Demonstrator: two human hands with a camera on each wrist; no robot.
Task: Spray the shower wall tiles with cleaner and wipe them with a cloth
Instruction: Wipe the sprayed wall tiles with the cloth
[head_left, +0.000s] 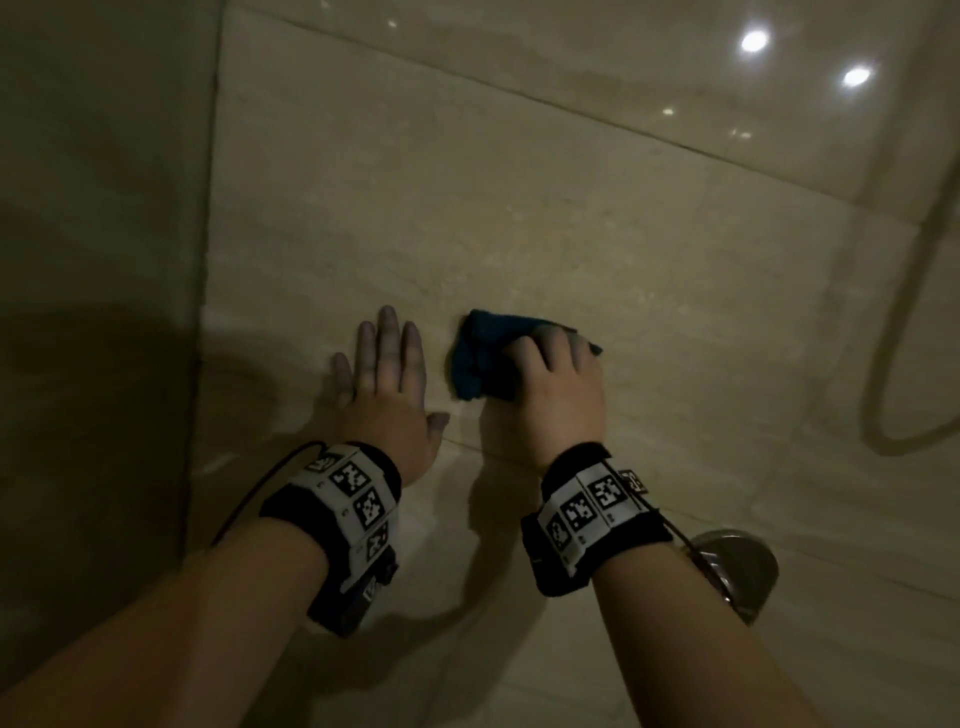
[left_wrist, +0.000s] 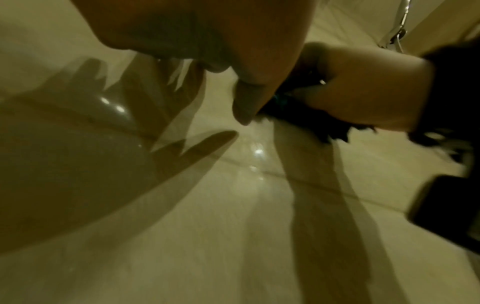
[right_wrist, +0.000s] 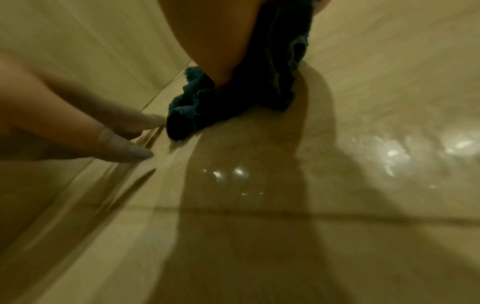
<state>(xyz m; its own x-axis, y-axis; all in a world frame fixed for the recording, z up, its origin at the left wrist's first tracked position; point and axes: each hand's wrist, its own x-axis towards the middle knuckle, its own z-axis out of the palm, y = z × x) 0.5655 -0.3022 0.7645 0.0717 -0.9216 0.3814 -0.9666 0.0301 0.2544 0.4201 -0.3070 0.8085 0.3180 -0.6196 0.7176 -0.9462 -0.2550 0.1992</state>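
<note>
My left hand (head_left: 384, 384) lies flat on the beige wall tiles (head_left: 519, 218), fingers straight and spread, holding nothing. Just to its right, my right hand (head_left: 556, 384) grips a bunched dark teal cloth (head_left: 475, 364) and presses it against the tile. In the right wrist view the cloth (right_wrist: 233, 98) sits crumpled under my palm, with the left hand's fingertips (right_wrist: 130, 154) close beside it on the wall. The left wrist view shows the right hand (left_wrist: 363, 92) on the cloth (left_wrist: 298, 117). The tile gleams wet below the cloth. No spray bottle is in view.
A shower hose (head_left: 904, 312) loops down the wall at the far right. A round chrome fitting (head_left: 743, 566) sticks out of the wall by my right wrist. The wall corner (head_left: 208, 260) runs down on the left, with a darker side wall beyond.
</note>
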